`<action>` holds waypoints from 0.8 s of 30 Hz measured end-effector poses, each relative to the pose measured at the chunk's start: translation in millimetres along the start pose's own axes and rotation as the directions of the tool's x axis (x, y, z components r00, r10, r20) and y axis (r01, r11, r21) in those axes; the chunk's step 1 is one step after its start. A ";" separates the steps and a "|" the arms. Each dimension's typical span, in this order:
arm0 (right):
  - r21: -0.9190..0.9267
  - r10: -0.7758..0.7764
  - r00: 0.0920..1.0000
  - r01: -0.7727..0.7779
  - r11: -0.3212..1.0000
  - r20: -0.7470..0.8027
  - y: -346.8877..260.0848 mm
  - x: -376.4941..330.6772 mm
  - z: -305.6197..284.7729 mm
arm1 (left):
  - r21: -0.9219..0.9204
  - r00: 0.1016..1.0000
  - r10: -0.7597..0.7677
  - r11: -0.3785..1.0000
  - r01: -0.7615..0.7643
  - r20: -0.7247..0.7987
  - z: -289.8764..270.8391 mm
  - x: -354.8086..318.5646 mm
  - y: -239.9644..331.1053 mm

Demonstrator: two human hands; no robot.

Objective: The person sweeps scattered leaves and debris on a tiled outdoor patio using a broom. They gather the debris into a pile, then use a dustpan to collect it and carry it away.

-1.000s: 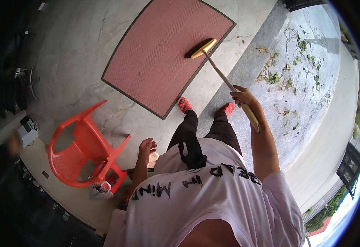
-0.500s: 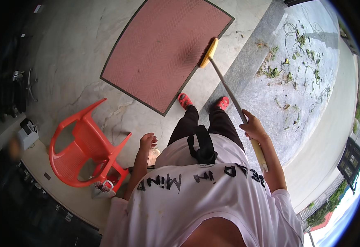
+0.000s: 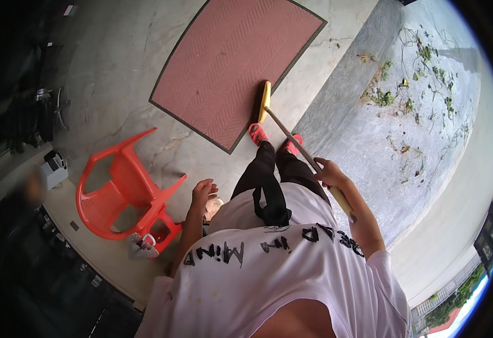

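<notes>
While the broom (image 3: 265,101) is clamped in the fingers of the right hand (image 3: 329,173), its head at the right edge of the mat (image 3: 229,67), the left hand (image 3: 202,193) is held with fingers loosely apart; the mat seems mostly swept, litter (image 3: 382,99) rightward unswept.

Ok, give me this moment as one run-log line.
right hand: gripping broom | left hand: nothing visibly held | yellow broom head: at mat edge, near red sandals | red chair: left
</notes>
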State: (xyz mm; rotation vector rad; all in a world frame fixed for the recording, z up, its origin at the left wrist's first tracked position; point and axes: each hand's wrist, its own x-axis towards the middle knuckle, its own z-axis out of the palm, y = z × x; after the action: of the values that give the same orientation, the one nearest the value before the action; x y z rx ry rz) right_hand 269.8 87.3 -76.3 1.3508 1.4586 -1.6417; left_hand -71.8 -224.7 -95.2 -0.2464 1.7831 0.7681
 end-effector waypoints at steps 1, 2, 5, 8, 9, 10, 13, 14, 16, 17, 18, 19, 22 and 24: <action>0.077 0.079 0.996 -0.075 0.994 -0.046 17.0 -22.7 -15.7 | 0.015 0.999 -0.032 0.999 0.032 -0.009 3.7 1.2 -17.8; 0.102 0.098 0.986 -0.085 0.991 -0.134 48.3 -30.9 -26.1 | 0.015 0.999 -0.050 0.999 0.050 -0.003 9.0 -1.7 -30.9; 0.164 0.201 0.910 -0.150 0.975 -0.363 111.0 -53.0 -57.0 | 0.046 0.995 -0.057 0.997 0.053 0.084 12.5 13.1 -82.0; 0.074 0.281 0.781 -0.291 0.954 -0.558 140.5 -49.3 -77.8 | 0.255 0.932 0.223 0.920 -0.298 0.286 2.6 28.5 -103.6; -0.004 0.238 0.710 -0.321 0.947 -0.662 162.1 -42.7 -80.4 | 0.307 0.948 0.207 0.911 -0.277 0.242 8.1 23.5 -87.8; -0.071 0.186 0.630 -0.360 0.930 -0.754 192.9 -33.2 -77.8 | 0.361 0.961 0.193 0.897 -0.254 0.198 20.9 5.3 -50.4; 0.055 0.266 0.550 -0.369 0.928 -0.792 155.0 -58.7 -79.7 | 0.194 0.982 0.154 0.965 -0.174 0.110 14.9 3.5 -17.2; 0.127 0.322 0.546 -0.365 0.922 -0.773 142.0 -67.7 -76.6 | 0.133 0.987 0.130 0.981 -0.142 0.092 16.5 -0.9 1.6; 0.153 0.287 0.561 -0.273 0.950 -0.776 120.4 -74.8 -65.1 | 0.121 0.981 0.159 0.977 -0.173 0.115 8.0 6.0 18.2; 0.139 0.269 0.584 -0.258 0.956 -0.766 105.1 -77.4 -56.4 | 0.116 0.977 0.174 0.975 -0.189 0.126 0.8 10.0 24.3; 0.123 0.249 0.602 -0.243 0.962 -0.759 77.3 -82.5 -45.7 | 0.132 0.976 0.161 0.975 -0.181 0.145 -6.8 15.5 28.7; 0.133 0.231 0.624 -0.201 0.971 -0.746 48.5 -83.3 -31.3 | 0.150 0.975 0.150 0.973 -0.175 0.166 -13.5 22.7 32.5; 0.084 0.104 0.757 -0.065 0.994 -0.645 -44.6 -69.3 24.3 | 0.167 0.963 0.129 0.971 -0.171 0.236 -50.5 51.8 34.8; 0.009 0.047 0.863 -0.050 0.999 -0.502 -120.5 -51.5 68.9 | 0.185 0.961 0.116 0.969 -0.166 0.253 -94.2 72.3 35.0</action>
State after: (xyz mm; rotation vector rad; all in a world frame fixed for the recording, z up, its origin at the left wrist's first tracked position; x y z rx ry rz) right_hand 158.7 42.3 10.6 1.8971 1.6885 -1.3009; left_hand -188.9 -240.4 -132.6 0.1102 1.6452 0.6775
